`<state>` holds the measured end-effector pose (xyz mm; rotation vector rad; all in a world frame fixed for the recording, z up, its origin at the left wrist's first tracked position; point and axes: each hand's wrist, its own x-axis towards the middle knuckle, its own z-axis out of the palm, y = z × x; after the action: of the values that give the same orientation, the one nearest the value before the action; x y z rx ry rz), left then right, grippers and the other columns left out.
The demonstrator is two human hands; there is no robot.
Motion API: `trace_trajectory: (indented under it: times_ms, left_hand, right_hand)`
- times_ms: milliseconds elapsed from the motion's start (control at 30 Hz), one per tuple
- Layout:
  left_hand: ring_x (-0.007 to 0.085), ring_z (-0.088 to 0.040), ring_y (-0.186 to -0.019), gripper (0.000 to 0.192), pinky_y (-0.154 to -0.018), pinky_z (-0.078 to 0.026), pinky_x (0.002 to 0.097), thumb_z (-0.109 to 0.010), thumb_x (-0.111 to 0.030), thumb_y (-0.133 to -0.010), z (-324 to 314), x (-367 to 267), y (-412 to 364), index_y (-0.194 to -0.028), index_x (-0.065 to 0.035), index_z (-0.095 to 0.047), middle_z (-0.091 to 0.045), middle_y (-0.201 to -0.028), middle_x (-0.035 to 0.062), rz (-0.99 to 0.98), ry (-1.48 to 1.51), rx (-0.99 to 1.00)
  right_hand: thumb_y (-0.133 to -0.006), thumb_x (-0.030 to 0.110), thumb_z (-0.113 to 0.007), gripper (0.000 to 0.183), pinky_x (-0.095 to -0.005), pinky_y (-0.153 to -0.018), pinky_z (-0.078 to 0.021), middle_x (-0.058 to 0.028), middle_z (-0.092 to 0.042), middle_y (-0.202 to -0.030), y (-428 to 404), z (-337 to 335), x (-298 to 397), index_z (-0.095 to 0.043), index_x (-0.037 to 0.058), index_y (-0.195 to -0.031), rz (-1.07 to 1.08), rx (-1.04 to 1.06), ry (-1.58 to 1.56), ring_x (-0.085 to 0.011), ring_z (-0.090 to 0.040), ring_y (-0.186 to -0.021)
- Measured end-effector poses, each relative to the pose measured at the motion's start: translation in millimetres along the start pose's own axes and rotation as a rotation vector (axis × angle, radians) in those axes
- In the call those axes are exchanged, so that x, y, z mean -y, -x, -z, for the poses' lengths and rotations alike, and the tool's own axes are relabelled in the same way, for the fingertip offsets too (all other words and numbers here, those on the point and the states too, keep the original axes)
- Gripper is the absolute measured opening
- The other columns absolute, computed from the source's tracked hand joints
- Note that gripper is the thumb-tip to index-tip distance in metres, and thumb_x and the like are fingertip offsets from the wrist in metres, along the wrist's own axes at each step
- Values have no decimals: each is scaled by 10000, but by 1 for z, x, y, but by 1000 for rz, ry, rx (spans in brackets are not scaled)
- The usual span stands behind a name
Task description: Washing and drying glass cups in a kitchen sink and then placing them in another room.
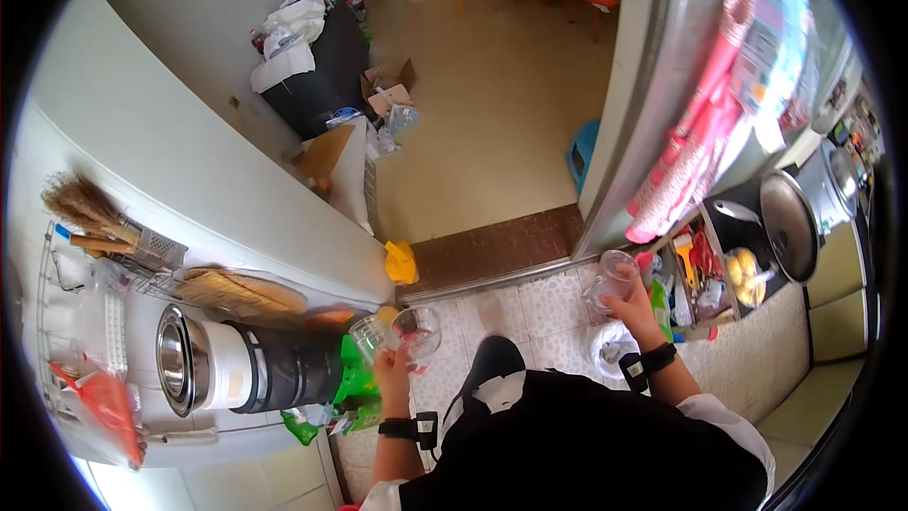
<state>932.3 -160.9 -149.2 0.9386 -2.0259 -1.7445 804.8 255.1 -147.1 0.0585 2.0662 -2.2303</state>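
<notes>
My left hand (392, 372) grips two clear drinking vessels, likely glass. A wide round one (420, 326) faces up on the right, and a second clear cup (367, 339) tilts away on the left. Further right, my right hand (633, 314) holds a clear cup (613, 271) up in front of me; its far side may have a handle. Both hands are raised over the tiled floor (546, 312), apart from each other. Below my right hand stands a white-lined waste bin (611, 348) with rubbish in it.
A dark brown threshold (496, 245) crosses the doorway ahead. Stacked steel bowls (176, 362) and green plastic bags (355, 376) are at left. To the right are an open drawer of utensils (699, 266), a pan lid (789, 227) and a hanging pink apron (699, 128).
</notes>
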Motion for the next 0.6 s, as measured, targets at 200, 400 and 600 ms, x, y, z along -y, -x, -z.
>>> trace_trajectory:
  times_ms: [200,400,600]
  left_hand:
    - [133,-535,-523,286,-446,-475,258,-625,-122,-776,-50,-8,-103,-578,-27,-441,-525,-587,67,98,-20,-44]
    - [133,-543,-475,279,-429,-452,278,-661,-177,-743,-93,8,-286,-585,-9,-504,-565,-548,81,123,-308,135]
    - [223,-548,-494,296,-478,-429,327,-663,-268,-710,-188,-75,-446,-622,-23,-522,-550,-575,113,-326,-740,337]
  right_hand:
    - [-631,142,-740,661,-323,-870,-397,-120,-515,-1050,-142,-64,9,-365,39,-1165,192,196,399,-220,-501,-1011]
    - [-615,196,-748,718,-368,-879,-402,-178,-536,-1073,-290,-126,71,-343,30,-1184,69,149,662,-313,-512,-1040]
    - [-614,205,-736,718,-397,-847,-421,-196,-540,-1081,-410,-129,115,-342,30,-1188,93,-49,804,-359,-515,-1019]
